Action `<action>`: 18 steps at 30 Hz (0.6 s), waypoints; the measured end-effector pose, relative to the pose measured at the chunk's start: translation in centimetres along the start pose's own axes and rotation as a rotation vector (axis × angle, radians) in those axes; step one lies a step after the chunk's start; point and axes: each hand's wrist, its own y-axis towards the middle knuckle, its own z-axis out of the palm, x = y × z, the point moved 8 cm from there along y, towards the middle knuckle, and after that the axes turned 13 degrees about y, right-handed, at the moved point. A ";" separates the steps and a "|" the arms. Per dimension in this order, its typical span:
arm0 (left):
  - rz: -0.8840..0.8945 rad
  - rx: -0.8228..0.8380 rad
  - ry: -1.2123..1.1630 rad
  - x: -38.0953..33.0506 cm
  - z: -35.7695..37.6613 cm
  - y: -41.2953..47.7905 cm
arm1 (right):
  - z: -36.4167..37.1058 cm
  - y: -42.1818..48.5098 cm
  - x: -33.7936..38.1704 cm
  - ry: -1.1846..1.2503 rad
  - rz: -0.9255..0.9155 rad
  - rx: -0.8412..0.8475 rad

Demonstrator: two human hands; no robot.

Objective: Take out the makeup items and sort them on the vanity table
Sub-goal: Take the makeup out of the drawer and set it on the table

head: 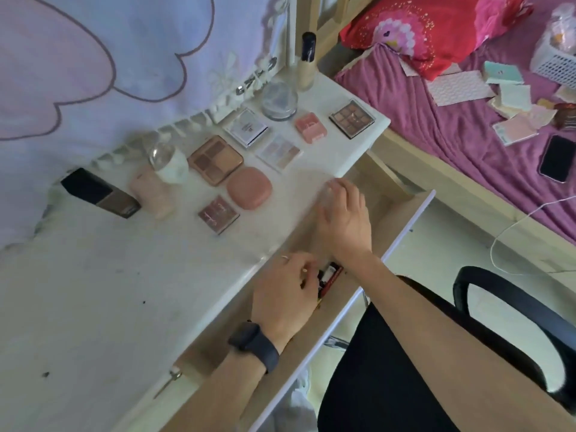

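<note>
Two hands: left hand [280,294] curled in wooden drawer [385,207]; right hand [344,216] perhaps gripping something clear [331,190].

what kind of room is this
Most likely a bedroom with a makeup corner: a bed with a red pillow stands right beside a white vanity table laid with eyeshadow palettes and compacts.

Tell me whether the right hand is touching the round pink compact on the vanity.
Apart. The head view shows bare white tabletop between the right hand and the round pink compact.
</note>
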 end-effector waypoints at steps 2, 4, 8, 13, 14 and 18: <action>-0.104 0.169 0.019 2.9 3.9 -2.3 | 0.5 -3.5 -0.9 -0.031 0.063 0.091; -0.183 0.281 0.065 5.4 6.3 -3.8 | 2.4 -6.0 -2.0 -0.179 0.116 0.365; -0.190 0.293 0.059 7.5 8.2 -4.1 | 5.0 -7.5 -4.1 -0.360 0.174 0.685; -0.214 0.402 0.050 7.7 10.8 -2.6 | 7.0 -8.8 -5.1 -0.576 0.084 0.858; -0.204 0.424 0.097 7.9 11.3 -2.7 | 7.3 -9.1 -5.4 -0.609 0.087 0.889; -0.202 0.440 0.168 8.7 12.5 -2.7 | 8.4 -9.2 -6.4 -0.773 0.085 0.984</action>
